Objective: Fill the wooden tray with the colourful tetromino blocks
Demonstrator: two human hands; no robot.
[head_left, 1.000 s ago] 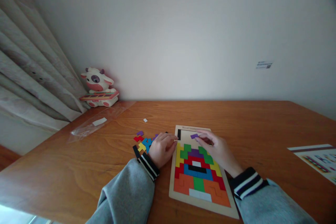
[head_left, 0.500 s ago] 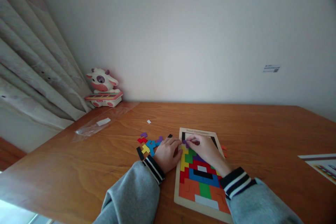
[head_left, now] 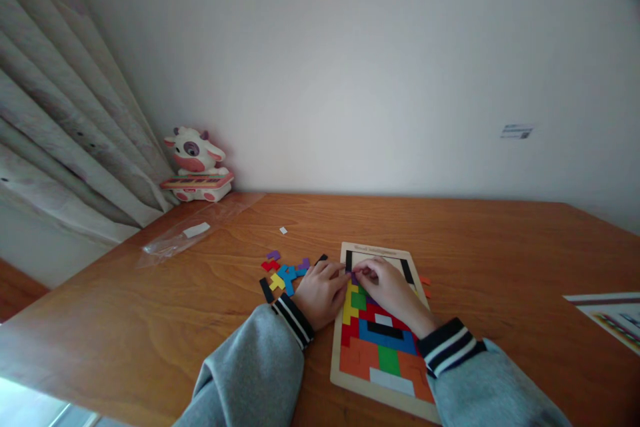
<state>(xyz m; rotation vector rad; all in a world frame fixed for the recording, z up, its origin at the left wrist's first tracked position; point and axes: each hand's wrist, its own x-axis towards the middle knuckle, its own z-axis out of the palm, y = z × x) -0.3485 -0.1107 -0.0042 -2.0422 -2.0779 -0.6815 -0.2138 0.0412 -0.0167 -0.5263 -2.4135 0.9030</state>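
Observation:
A wooden puzzle board (head_left: 336, 367) lies on the table, its lower part filled with coloured flat blocks, its top part showing pale base between black pieces. Near the upper left of the tray, my right hand (head_left: 387, 283) pinches a small purple puzzle piece (head_left: 355, 277), mostly hidden by the fingers. My left hand (head_left: 320, 290) rests at the board's left edge, thumb and forefinger apart, fingertips against the same spot. Beside it lie loose pieces: a blue one (head_left: 287, 278), a yellow one (head_left: 277, 282), a red one (head_left: 271, 265) and black ones (head_left: 267, 290).
Orange pieces (head_left: 425, 281) lie past the board's right edge. A clear plastic bag (head_left: 175, 243) and a toy cow with a keyboard (head_left: 197, 167) sit at the back left. A printed sheet (head_left: 607, 320) lies at the right, and a small white piece (head_left: 283, 231) farther back.
My right hand has shifted slightly, its fingers drawn closer over the purple piece. My left fingertips have edged a little right. The view has moved slightly.

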